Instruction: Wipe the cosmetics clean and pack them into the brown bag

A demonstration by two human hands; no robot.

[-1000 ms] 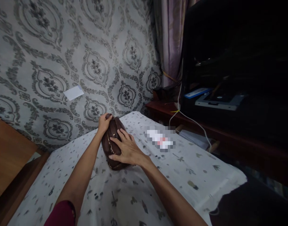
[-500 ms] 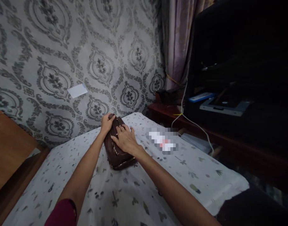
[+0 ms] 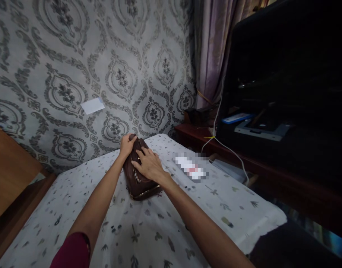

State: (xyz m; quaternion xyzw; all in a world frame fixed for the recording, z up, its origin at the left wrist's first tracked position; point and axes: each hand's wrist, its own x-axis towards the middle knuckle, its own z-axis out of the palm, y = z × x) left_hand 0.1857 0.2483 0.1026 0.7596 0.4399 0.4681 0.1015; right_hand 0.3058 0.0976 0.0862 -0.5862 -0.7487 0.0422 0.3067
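Observation:
A dark brown bag with gold-coloured zips lies tilted on the patterned white cloth. My left hand grips its far left end, thumb on top and the other fingers hidden behind the edge. Across the bag's upper face rests my right hand, its fingers spread flat near a zip. To the right of the bag lies a blurred-out flat object, white with a red patch.
A large dark screen stands on a reddish-brown stand at the right, with a white cable hanging in front. Behind the cloth is a patterned wall. An orange-brown wooden panel rises at the left.
The view has shifted slightly, moving the screen and cable a little left in the picture. Both hands stay at nearly the same places on the bag; the right fingers have moved only slightly.

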